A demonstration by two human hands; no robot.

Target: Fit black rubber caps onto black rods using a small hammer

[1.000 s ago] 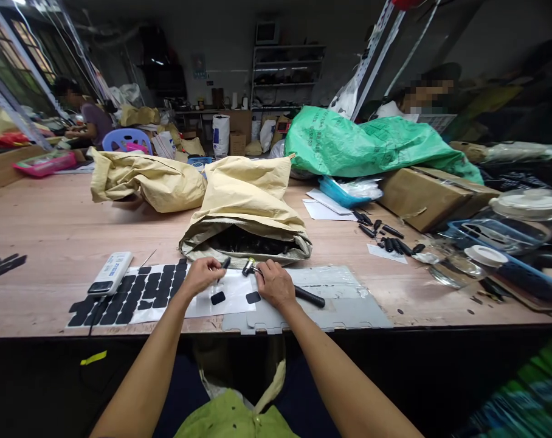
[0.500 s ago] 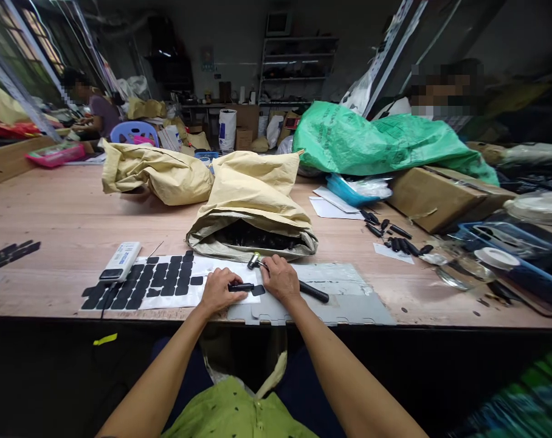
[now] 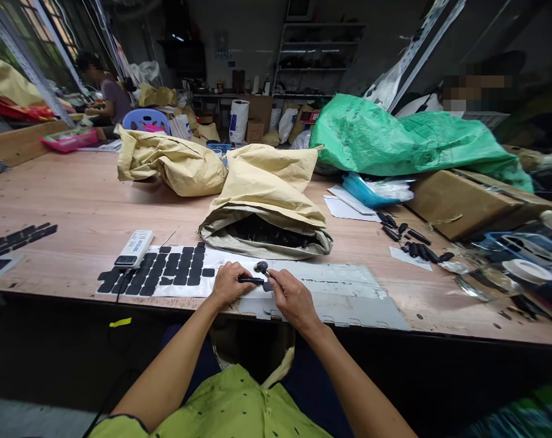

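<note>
My left hand (image 3: 230,283) is closed around a slim black cylindrical piece (image 3: 252,280), which points right, low over the work surface. My right hand (image 3: 294,298) grips a small hammer close below its head (image 3: 261,266); most of the handle is hidden by the hand. The hammer head is just above the right end of the black piece. A flat black square pad (image 3: 267,286) lies below, partly covered by my right fingers. To the left, rows of similar black pads (image 3: 178,267) lie on white paper. Under my hands is a grey sheet (image 3: 335,298).
An open tan sack (image 3: 269,182) of dark parts stands behind my hands, beside another folded sack (image 3: 171,161). A white device (image 3: 134,249) with a cable lies left. Loose black pieces (image 3: 415,249), a carton (image 3: 467,204) and a green sack (image 3: 417,137) are right. Two people sit beyond.
My right hand has lifted the hammer off the sheet, turning it so its head sits over the black piece. My left hand keeps its hold. The whole view has shifted slightly.
</note>
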